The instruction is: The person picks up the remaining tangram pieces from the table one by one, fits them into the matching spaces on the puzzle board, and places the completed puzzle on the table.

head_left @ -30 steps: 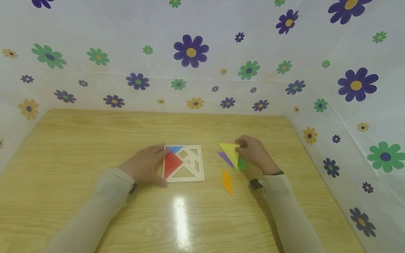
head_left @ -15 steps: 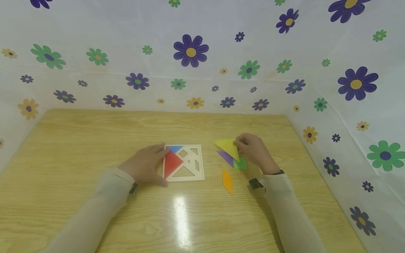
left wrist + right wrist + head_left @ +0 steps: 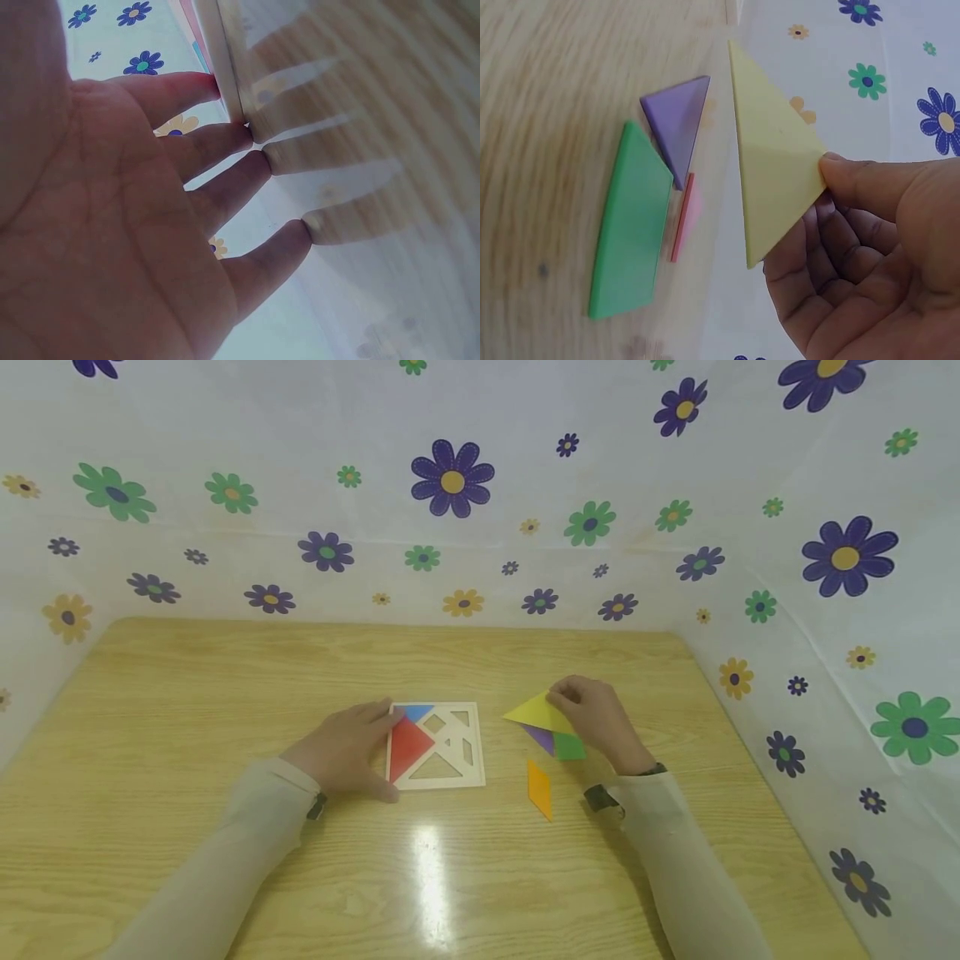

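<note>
On the wooden counter (image 3: 225,693), a purple triangle (image 3: 538,737), a green piece (image 3: 570,747) and an orange parallelogram (image 3: 539,789) are seen lying just below the right hand (image 3: 596,718). A thin pink piece (image 3: 684,217) is seen beside the purple one in the right wrist view. A flat, pale yellow triangle (image 3: 534,713) is pinched at one corner by that hand and held raised above the pieces. The white puzzle frame (image 3: 450,768), with red (image 3: 408,747) and blue (image 3: 415,712) pieces seated in it, is touched at its left edge by the straight fingers of the left hand (image 3: 348,747).

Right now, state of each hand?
Left hand: open, fingers straight, fingertips against the left edge of the white puzzle frame.
Right hand: pinching the yellow triangle, lifted off the table.
</note>
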{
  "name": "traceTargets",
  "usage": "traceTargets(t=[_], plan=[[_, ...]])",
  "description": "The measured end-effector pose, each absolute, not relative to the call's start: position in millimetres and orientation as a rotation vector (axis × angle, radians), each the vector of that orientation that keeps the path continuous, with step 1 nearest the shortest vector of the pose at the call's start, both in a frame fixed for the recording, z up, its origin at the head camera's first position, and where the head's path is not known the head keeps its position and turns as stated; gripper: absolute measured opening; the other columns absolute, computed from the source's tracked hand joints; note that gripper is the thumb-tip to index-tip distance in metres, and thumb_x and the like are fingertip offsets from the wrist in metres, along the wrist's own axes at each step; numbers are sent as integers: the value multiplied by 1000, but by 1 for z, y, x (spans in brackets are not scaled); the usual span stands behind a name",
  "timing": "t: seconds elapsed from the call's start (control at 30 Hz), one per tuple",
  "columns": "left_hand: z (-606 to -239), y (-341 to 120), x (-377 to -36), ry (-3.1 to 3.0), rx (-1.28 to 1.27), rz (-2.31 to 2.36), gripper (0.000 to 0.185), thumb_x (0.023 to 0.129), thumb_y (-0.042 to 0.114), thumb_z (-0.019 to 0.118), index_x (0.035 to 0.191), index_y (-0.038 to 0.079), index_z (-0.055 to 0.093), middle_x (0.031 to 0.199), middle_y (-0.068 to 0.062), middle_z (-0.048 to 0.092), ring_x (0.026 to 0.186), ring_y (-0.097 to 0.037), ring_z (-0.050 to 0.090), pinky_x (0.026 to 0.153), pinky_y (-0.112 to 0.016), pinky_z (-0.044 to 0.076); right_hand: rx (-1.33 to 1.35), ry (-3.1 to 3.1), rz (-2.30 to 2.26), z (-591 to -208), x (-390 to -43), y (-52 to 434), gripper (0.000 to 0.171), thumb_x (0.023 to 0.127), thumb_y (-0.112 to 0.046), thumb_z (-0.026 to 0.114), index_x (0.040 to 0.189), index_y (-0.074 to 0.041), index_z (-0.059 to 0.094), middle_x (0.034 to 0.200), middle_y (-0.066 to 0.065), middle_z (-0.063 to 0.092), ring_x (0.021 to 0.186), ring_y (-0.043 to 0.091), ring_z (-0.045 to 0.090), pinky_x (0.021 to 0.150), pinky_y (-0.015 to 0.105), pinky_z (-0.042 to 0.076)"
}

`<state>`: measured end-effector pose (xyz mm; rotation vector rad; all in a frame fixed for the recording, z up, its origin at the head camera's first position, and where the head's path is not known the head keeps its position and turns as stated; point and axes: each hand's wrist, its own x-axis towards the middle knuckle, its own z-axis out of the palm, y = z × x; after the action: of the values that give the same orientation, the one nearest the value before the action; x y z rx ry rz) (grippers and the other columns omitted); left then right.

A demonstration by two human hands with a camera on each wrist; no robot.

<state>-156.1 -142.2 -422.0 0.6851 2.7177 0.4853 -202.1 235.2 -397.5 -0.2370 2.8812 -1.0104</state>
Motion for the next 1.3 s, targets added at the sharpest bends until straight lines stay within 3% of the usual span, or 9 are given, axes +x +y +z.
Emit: traceTargets(t=[0.47,0.8,1.07,1.3], plan=[[-426,-143,-158,2721,672,473,119,72,63,86,162,8,32,169,-18,25,154,-42,25,124,-58,25,-323,2798,-1062,-404,-198,222,25,106,-29,59,115,-9,71,118,9,73,109,29,64,102,52,50],[-432,-145,-161,2719,672,465,120,71,66,85,163,10,32,170,-16,24,155,-41,24,124,-58,23,-449,2780,-1035,-402,-191,202,23,106,-26,60,114,-9,72,111,7,74,90,25,65,83,43,56],[-430,-145,-161,2724,670,468,119,72,65,85,163,9,32,170,-17,24,155,-41,24,124,-59,24,-557,2757,-1038,-399,-191,177,18,104,-23,64,111,-9,74,111,6,74,105,24,66,97,47,54],[-429,-145,-161,2714,672,452,120,72,66,85,163,11,31,170,-15,24,155,-40,23,124,-58,23,-630,2689,-1042,-399,-189,155,13,103,-22,66,104,-13,75,100,-1,73,90,18,62,86,37,54]])
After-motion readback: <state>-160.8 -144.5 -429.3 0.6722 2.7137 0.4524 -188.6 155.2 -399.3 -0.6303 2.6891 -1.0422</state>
